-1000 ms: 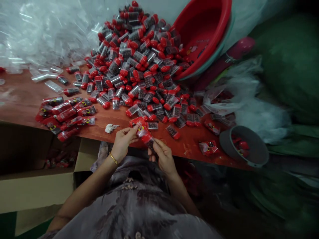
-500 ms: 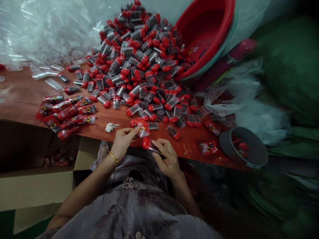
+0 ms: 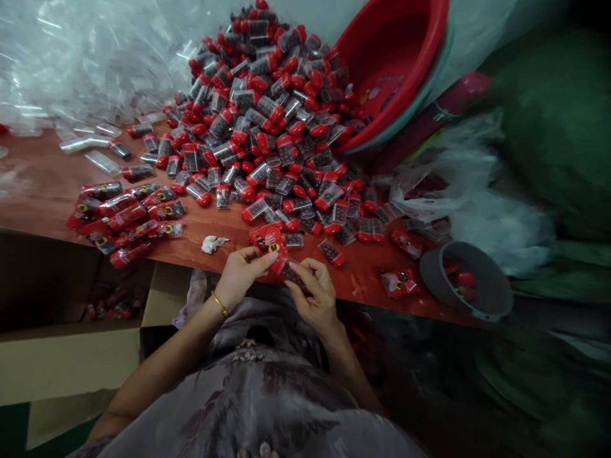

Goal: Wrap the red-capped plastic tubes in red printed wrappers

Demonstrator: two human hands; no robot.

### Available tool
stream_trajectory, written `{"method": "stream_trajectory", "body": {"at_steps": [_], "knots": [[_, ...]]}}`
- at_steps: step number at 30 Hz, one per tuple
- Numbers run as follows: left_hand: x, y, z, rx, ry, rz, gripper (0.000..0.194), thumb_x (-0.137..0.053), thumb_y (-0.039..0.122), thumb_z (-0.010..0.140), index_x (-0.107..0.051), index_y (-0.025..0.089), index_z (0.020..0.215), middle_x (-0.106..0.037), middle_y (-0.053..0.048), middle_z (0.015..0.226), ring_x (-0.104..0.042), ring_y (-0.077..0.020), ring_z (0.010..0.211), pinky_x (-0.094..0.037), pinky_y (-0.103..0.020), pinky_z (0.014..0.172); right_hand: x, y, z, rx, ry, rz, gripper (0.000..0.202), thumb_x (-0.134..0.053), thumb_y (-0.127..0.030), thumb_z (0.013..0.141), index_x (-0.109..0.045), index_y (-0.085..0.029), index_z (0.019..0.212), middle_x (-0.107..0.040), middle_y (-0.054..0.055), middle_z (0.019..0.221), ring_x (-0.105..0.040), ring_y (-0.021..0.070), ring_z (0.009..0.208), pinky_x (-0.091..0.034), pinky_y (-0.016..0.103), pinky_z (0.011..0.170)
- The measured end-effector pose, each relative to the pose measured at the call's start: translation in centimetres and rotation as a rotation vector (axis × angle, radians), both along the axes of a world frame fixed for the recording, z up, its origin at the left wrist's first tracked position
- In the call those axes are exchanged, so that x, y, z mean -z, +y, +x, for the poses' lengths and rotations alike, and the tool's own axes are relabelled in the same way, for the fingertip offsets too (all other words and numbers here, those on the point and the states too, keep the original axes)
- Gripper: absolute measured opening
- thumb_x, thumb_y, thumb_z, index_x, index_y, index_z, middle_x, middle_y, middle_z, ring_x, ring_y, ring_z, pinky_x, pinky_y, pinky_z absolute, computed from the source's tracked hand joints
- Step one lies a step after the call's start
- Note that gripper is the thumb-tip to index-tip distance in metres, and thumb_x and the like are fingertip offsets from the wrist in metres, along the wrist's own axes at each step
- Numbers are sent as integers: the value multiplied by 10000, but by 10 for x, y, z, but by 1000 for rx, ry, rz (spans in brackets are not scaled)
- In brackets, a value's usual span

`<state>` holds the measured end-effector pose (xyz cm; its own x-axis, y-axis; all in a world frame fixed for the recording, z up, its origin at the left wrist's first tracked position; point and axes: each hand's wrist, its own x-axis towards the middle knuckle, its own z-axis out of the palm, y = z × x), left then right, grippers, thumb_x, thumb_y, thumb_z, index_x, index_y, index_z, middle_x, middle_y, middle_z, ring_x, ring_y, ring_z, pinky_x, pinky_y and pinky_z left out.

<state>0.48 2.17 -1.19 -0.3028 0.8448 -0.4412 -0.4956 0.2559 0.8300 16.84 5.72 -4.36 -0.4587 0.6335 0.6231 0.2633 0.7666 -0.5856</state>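
Note:
My left hand (image 3: 243, 272) pinches a small red printed wrapper (image 3: 268, 239) at the table's front edge. Gripped in my right hand (image 3: 314, 291) is a clear container with a red cap (image 3: 290, 272), its capped end against the wrapper's near end. How far the container sits inside the wrapper cannot be made out. A large heap of similar red-capped containers (image 3: 267, 114) rises behind my hands. To the left lies a pile of red wrapped containers (image 3: 126, 216). A crumpled white scrap (image 3: 213, 243) rests beside my left hand.
Clear plastic pieces (image 3: 109, 63) fill the back left. A tilted red basin (image 3: 410, 51) leans at the back right. A grey round container (image 3: 477, 280) holds red pieces at the right edge. An open cardboard box (image 3: 71, 362) stands below the table at left.
My right hand has brought the container up and left, and its red cap now meets the wrapper. My left hand has shifted slightly right.

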Motion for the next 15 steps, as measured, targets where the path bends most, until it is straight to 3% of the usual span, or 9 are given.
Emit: {"method": "stream_trajectory", "body": {"at_steps": [6,12,15], "knots": [[5,-1,10,7,-148,-47,467,-843,465,452,-662,126,719,-690,-28,693,-626,-118,598,-511,-255,627,5,-4,-7,113,18,52,460,-577,-123,843,-537,-261,1281,-523,67,978,-568,159,869,-522,291,722],[14,-4,23,-21,95,110,364,-802,447,553,-672,119,641,-626,15,590,-534,-68,544,-444,-189,575,6,-8,-18,223,53,67,477,-564,-140,857,-506,-259,1316,-537,76,988,-585,170,894,-533,304,753],[13,-4,24,-10,55,142,371,-794,462,560,-652,122,603,-601,21,567,-516,-70,538,-440,-197,574,5,-8,-19,209,55,65,459,-566,-155,858,-525,-269,1301,-543,74,977,-590,172,883,-539,298,738]]}}
